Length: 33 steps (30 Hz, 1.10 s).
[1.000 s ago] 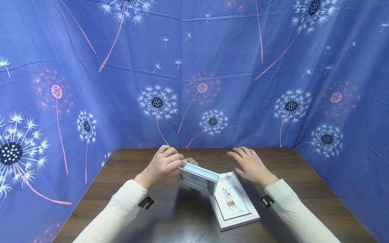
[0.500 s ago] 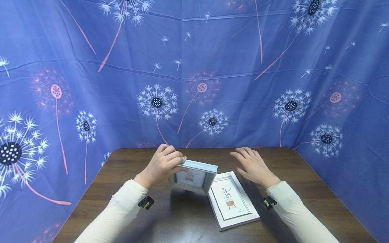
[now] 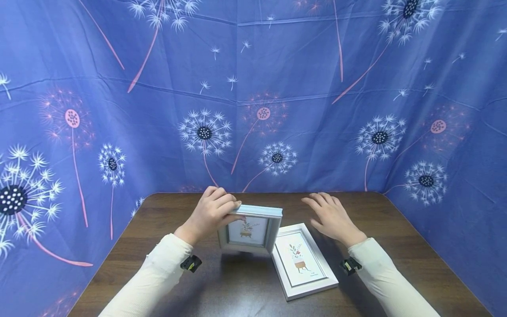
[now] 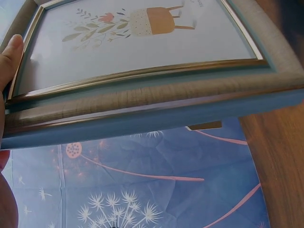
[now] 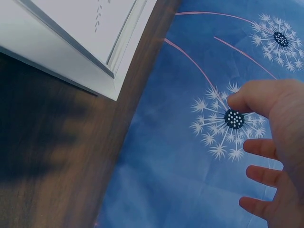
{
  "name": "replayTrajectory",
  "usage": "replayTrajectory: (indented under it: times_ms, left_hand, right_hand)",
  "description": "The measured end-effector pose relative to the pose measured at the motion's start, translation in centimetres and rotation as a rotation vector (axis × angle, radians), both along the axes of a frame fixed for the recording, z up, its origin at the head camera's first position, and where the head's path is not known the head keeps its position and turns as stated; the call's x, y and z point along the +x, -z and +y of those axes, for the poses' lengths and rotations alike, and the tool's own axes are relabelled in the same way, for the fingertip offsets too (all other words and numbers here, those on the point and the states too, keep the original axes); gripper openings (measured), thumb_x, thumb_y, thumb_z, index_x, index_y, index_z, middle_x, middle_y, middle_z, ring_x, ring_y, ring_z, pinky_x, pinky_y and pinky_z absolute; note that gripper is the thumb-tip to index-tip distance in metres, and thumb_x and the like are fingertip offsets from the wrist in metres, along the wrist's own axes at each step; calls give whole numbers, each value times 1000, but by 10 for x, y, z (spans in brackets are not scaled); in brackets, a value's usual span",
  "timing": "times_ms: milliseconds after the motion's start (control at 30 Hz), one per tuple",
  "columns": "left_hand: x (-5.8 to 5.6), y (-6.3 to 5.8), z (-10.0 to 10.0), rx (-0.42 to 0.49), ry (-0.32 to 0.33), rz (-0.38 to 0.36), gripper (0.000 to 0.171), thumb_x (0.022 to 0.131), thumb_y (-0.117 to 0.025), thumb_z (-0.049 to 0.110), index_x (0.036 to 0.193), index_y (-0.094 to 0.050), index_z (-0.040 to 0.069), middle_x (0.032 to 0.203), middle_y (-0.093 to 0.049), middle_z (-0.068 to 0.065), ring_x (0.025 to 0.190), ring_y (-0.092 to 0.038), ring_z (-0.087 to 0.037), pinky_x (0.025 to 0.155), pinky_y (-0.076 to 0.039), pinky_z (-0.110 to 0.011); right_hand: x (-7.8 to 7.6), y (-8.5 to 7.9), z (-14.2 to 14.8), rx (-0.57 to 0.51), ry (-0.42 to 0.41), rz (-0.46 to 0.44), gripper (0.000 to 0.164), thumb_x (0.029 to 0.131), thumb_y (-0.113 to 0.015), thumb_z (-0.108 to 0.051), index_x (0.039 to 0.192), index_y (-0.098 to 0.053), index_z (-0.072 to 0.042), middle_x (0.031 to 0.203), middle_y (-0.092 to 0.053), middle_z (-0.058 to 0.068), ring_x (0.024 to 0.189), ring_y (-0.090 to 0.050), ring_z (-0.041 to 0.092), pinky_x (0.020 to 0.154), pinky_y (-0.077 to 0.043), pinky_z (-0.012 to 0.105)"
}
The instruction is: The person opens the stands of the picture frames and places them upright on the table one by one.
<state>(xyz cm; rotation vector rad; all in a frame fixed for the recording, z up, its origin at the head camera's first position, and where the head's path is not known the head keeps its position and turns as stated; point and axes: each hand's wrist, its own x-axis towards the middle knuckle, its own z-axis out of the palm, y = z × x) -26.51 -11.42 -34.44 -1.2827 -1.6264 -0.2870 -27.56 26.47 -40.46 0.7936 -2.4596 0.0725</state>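
Note:
My left hand [image 3: 211, 213] grips the upper left part of a picture frame [image 3: 250, 251], thumb on its front and fingers behind. This frame has a light blue edge, a gold inner border and a potted-plant print; it stands near upright, tilted, above the table. Up close in the left wrist view, the thumb [image 4: 12, 59] presses the frame's border [image 4: 156, 97]. A white picture frame [image 3: 292, 293] lies face up just right of it, showing a similar print. My right hand [image 3: 332, 220], fingers relaxed, hovers beyond the white frame and holds nothing; in the right wrist view the white frame [image 5: 102, 85] is apart from it.
The brown wooden table [image 3: 158, 233] has rounded far corners. A blue dandelion-patterned cloth [image 3: 245, 145] hangs behind it and along both sides. Black straps sit on both wrists, over cream sleeves [image 3: 154, 273].
The held picture frame has turned so its printed front faces me more, its lower edge swinging down and left. My right hand has drifted slightly right. The white frame stays where it was.

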Motion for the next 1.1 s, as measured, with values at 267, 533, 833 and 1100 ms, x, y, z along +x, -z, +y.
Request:
replayTrajectory:
  times_ms: [267,533,833,1100]
  left_hand:
    - [1,-2,-2,25,-27,-2,29,88,-69,36,92,-70,7,84,-65,1,71,-53,-20,71,-42,-38]
    - [0,-2,-3,50,-54,-16,31,86,-72,39,92,-69,8,83,-64,1,70,-51,-20,70,-40,-38]
    - [-1,-2,-5,55,-81,-36,30,83,-74,37,91,-69,9,82,-64,1,70,-51,-20,70,-40,-39]
    - [-4,-1,-6,88,-74,-40,30,78,-77,36,90,-71,9,80,-64,2,69,-51,-20,69,-39,-40]
  right_hand:
    - [4,1,0,-21,34,-15,58,79,-76,-16,133,-57,-8,128,-56,19,117,-50,41,91,-40,60]
    - [9,2,-1,-34,93,-33,56,83,-73,-17,135,-56,-9,130,-55,21,118,-50,44,92,-39,62]
    - [15,2,-3,-39,154,-82,57,84,-73,-20,137,-54,-7,132,-53,23,121,-48,44,94,-38,62]
    - [17,4,-4,-45,131,-72,57,84,-72,-20,137,-53,-6,130,-54,24,119,-49,44,93,-39,62]
